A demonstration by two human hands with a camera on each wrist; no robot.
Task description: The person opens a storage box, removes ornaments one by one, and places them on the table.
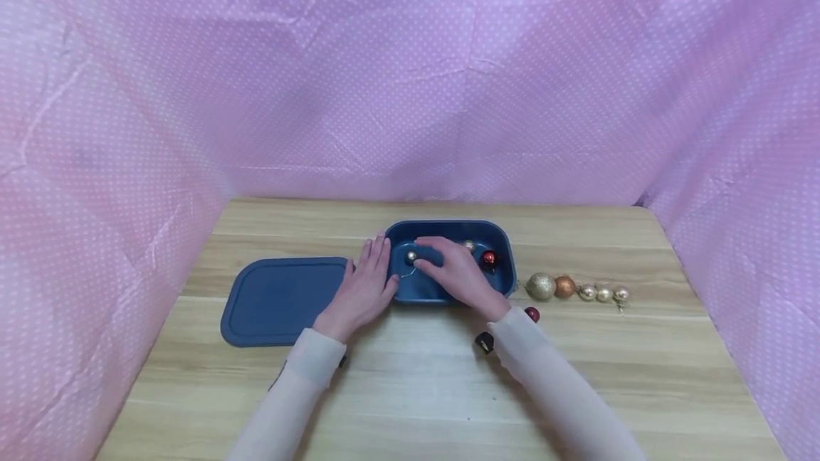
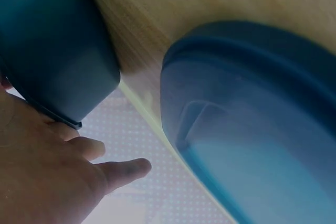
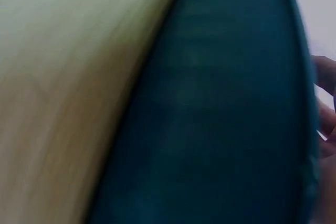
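A dark blue box (image 1: 448,222) stands uncovered on the table. My left hand (image 1: 361,292) lies against its left rim with the fingers extended; the left wrist view shows that hand (image 2: 47,166) beside the box wall (image 2: 63,51). Over the box's inside is my right hand (image 1: 458,270), thumb and fingers apart. Just left of its thumb, a small gold bauble (image 1: 411,257) with a thin string lies in the box. A shiny red bauble (image 1: 489,259) and a gold bauble (image 1: 469,245) sit toward the box's right end. In the right wrist view, the box wall (image 3: 210,103) hides most of that hand.
A flat blue lid (image 1: 282,301) lies left of the box. To the right, a row holds a large glittery gold bauble (image 1: 541,286), an orange bauble (image 1: 565,286) and several small gold ones (image 1: 604,294). A dark red bauble (image 1: 532,314) is near my right sleeve.
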